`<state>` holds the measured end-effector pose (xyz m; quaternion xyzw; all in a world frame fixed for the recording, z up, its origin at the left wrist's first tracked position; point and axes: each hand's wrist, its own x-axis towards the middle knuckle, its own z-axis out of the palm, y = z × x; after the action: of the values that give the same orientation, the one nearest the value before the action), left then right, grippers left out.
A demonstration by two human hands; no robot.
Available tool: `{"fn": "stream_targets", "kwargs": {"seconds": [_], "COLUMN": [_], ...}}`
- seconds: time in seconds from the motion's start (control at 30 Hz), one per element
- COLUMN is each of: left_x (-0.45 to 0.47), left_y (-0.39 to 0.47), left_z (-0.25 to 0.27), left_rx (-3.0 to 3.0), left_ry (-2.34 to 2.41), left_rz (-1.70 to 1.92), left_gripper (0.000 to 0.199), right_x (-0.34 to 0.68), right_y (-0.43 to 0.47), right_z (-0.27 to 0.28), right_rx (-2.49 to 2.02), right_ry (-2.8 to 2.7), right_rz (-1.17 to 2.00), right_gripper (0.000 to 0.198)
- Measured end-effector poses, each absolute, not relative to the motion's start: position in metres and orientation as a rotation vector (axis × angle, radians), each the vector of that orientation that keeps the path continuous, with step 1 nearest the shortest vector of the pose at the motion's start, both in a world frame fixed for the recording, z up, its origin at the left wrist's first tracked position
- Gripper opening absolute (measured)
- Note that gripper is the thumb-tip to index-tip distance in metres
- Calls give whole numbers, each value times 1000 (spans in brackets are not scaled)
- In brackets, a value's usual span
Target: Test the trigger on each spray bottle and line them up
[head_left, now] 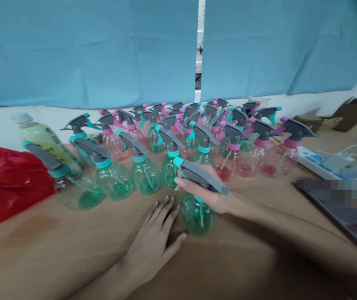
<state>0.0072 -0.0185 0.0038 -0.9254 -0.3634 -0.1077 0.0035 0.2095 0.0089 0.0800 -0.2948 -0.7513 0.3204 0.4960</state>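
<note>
My right hand is wrapped round the grey and teal trigger head of a green spray bottle, which stands upright at the front of the group. Flat on the table just left of that bottle lies my left hand, fingers spread and holding nothing. Behind both hands stand several more spray bottles in rows. Nearest are green ones with teal collars, such as the green bottle; pink bottles with pink collars, such as the pink bottle, stand to the right. Part of the held trigger is hidden by my fingers.
A red plastic bag lies at the left, by a capped drink bottle. On the right are a dark phone, a white power strip with plugs, and a cardboard box. Blue cloth hangs behind the wooden table.
</note>
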Motion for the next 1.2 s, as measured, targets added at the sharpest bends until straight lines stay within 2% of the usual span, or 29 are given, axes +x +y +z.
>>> {"fn": "stream_targets", "kwargs": {"seconds": [0.13,0.3,0.53,1.2], "left_x": [7,7,6,7], "left_y": [-20,-19,-17,-43], "left_z": [5,5,4,22], "left_rx": [-2883,-2891,-2931,-2952], "left_ry": [-1137,-1138,-1176,-1543], "left_rz": [-313,-318,-371,-750], "left_gripper": [54,53,53,69], "right_x": [210,210,209,184], "right_y": [7,5,3,2], "right_z": [80,83,81,77], "right_rx": [-714,-715,-728,-687], "right_ry": [-1809,-1799,-1751,-1733], "right_rz": [838,906,916,933], "right_gripper": [24,13,18,25]}}
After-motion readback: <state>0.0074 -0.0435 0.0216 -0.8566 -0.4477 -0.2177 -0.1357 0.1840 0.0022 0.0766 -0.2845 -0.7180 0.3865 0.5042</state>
